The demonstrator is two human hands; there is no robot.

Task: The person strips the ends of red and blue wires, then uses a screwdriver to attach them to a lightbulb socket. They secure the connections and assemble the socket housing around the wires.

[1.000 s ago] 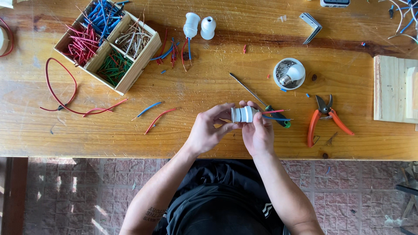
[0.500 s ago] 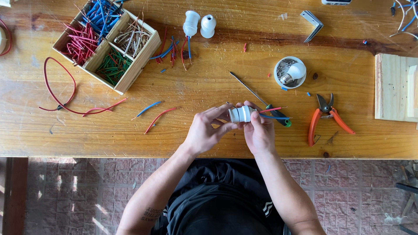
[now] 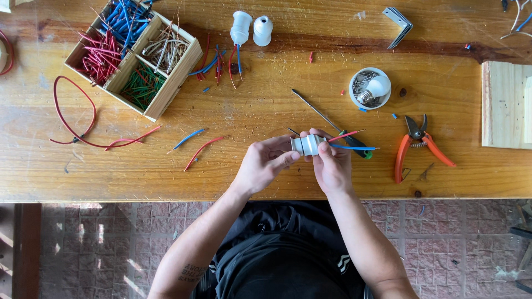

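A: Both hands are closing on the white lamp socket [image 3: 306, 145], held just above the near edge of the desk [image 3: 266, 105]. Left hand [image 3: 261, 164] is pinching its left end between thumb and fingers; right hand [image 3: 331, 163] is wrapping the right end, thumb on top. Each grip is closed firmly on the socket, with no slack showing.

B: Wires?

A: A red wire [image 3: 346, 135] and a blue wire [image 3: 354, 147] are sticking out of the socket's right end, pointing right, over the screwdriver [image 3: 330, 124] lying on the desk behind the hands.

B: Risks, as judged from this?

A: Three. The wires are looking loosely seated, so a twist of the socket could be pulling them out. The socket is hanging near the desk edge, so a slip could be dropping it to the tiled floor [image 3: 83, 243]. Whether the wire ends are bare, I cannot tell; too small.

B: Containers?

A: The wooden box [image 3: 172, 83], far left, is holding four compartments: blue wire pieces at top, red at left, pale tan at right, green nearest. The round white cup [image 3: 354, 94] is holding a small bulb [image 3: 374, 88] on what are looking like screws. Two more white sockets [image 3: 250, 29] are standing at the far side, and orange pliers [image 3: 417, 147] are lying to the right, well apart from the hands.
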